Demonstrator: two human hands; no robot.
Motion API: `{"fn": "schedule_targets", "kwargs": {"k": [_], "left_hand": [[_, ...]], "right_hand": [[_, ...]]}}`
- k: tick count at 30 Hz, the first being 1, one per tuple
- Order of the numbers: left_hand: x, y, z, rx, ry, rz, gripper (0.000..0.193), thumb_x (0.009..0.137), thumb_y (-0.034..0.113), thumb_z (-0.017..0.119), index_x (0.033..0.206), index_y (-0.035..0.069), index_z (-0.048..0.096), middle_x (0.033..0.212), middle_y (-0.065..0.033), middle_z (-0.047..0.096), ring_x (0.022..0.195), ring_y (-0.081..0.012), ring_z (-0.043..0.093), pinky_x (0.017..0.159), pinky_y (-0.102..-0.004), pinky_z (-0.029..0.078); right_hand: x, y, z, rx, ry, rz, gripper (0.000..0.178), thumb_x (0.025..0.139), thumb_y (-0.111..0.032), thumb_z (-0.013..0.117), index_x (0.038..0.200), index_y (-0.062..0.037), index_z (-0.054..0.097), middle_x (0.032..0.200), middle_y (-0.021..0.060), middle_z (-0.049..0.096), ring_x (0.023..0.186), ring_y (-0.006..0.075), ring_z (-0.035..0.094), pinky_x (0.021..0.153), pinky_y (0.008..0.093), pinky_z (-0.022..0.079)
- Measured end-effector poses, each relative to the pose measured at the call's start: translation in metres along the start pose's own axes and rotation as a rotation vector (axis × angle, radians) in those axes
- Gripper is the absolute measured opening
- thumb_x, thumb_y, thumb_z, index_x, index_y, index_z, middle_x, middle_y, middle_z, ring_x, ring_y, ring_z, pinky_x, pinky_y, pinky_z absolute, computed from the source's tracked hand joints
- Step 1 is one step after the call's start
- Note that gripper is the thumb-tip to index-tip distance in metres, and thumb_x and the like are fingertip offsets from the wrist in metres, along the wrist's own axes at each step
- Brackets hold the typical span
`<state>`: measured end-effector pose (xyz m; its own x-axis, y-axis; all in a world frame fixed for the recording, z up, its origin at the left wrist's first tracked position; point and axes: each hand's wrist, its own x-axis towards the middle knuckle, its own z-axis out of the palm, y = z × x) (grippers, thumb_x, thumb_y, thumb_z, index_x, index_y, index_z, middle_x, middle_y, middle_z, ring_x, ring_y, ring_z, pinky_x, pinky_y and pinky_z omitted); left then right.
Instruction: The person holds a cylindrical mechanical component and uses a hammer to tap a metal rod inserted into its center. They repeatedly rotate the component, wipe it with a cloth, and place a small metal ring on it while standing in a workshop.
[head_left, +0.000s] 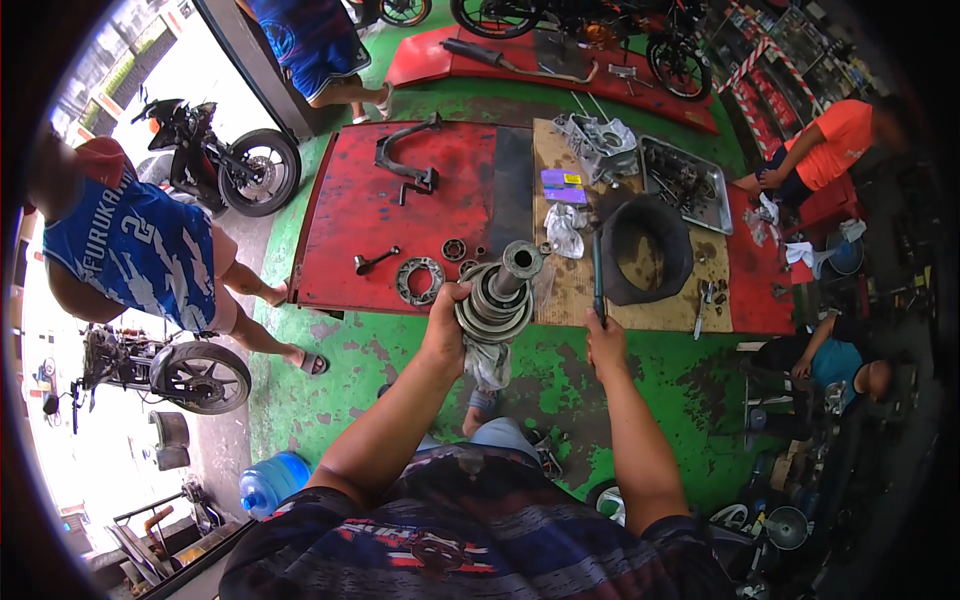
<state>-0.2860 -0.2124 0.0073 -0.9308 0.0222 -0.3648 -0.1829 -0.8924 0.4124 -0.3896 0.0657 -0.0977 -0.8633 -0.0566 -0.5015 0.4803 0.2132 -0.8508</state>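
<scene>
My left hand [447, 325] is closed round a heavy metal engine part [498, 312], with stacked round flanges and a hollow shaft pointing up. A white rag [487, 363] hangs beneath that part, against or just under my fingers. In my right hand [606, 345] is the lower end of a long, dark blue-grey rod-like tool [598, 275]. Its far end merges with a dark patch near a black rubber-like ring [647, 250], so I cannot tell its head. Close to my left hand on the red table lie a round metal plate [419, 281] and a bearing [454, 249].
The red workbench [345, 230] carries cardboard [560, 300], an engine casing [597, 145], a metal parts tray [690, 185], a purple box [563, 186] and a black stand [405, 160]. People are at left and right. Motorcycles [235, 165] stand around; a blue water jug [273, 483] sits at lower left.
</scene>
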Motion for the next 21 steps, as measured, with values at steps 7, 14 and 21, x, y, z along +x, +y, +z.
{"fn": "schedule_targets", "kwargs": {"k": [7, 14, 21], "left_hand": [[0.002, 0.01, 0.0, 0.071, -0.064, 0.006, 0.055, 0.092, 0.039, 0.044, 0.128, 0.0, 0.06, 0.106, -0.0153, 0.073, 0.087, -0.028, 0.074, 0.074, -0.0394, 0.062], [-0.003, 0.014, -0.003, 0.112, -0.056, -0.018, 0.056, 0.091, 0.04, 0.044, 0.13, 0.002, 0.059, 0.106, -0.0147, 0.073, 0.087, -0.0275, 0.074, 0.074, -0.0398, 0.061], [-0.002, 0.014, -0.023, 0.11, -0.156, -0.045, 0.057, 0.09, 0.041, 0.046, 0.129, 0.002, 0.06, 0.106, -0.0137, 0.074, 0.087, -0.0259, 0.074, 0.074, -0.0382, 0.061]], "right_hand": [[-0.117, -0.082, -0.024, 0.234, -0.072, -0.548, 0.027, 0.101, -0.032, 0.062, 0.104, -0.0067, 0.052, 0.071, 0.0011, 0.05, 0.053, 0.0108, 0.052, 0.049, 0.0269, 0.042], [-0.229, -0.197, -0.017, 0.173, -0.06, -0.546, 0.036, 0.108, -0.038, 0.049, 0.113, -0.0022, 0.051, 0.066, 0.0017, 0.048, 0.044, 0.008, 0.042, 0.04, 0.024, 0.035], [-0.298, -0.231, 0.01, -0.118, -0.286, -0.345, 0.033, 0.109, -0.035, 0.046, 0.104, -0.0035, 0.054, 0.065, 0.0023, 0.052, 0.048, 0.0065, 0.043, 0.044, 0.0243, 0.035]]}}
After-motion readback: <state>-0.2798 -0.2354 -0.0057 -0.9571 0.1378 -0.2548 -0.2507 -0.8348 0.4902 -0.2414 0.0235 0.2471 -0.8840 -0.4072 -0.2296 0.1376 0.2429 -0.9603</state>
